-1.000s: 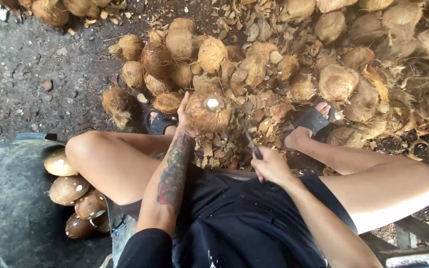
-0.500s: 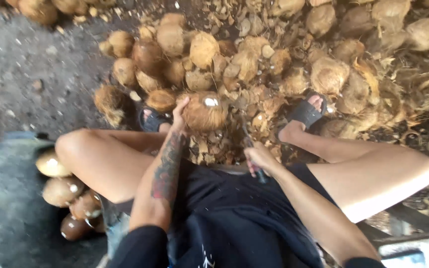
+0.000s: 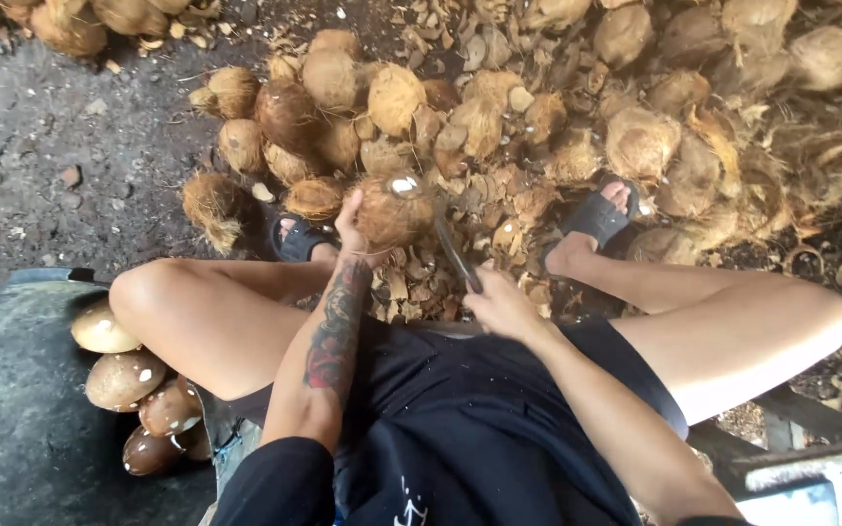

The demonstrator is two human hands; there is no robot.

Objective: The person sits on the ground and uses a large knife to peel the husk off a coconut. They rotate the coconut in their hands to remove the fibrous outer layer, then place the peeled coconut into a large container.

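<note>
Fingers [image 3: 351, 216] of my left hand [image 3: 355, 232] clamped on the coconut [image 3: 394, 209], wrapping its left side and underside. Nut sits upright between my feet, cut white spot on top. Right hand [image 3: 501, 304] closed round the handle of a knife [image 3: 456, 255]; blade runs up toward the nut's right flank and looks to touch it, can't confirm contact.

Handling, my read: nut is heavy for its size, hard shell under rough fibre. Fibre gives good friction, so little slip risk. Stiff, not fragile. Best hold is where I have it: low and on the side away from the blade, palm cupping the curve.

Around the coconut:
- husk chips [image 3: 411, 287] right under it and toward me
- left sandal [image 3: 299, 239] just left of it, right sandal [image 3: 598, 214] well to its right
- pile of unhusked coconuts [image 3: 392, 97] behind it, spreading right
- bare dirt floor [image 3: 60, 146] far left of it
- dark tub [image 3: 12, 390] near my left knee, well apart from the nut, with smooth peeled nuts [image 3: 124, 378] stacked against its rim
</note>
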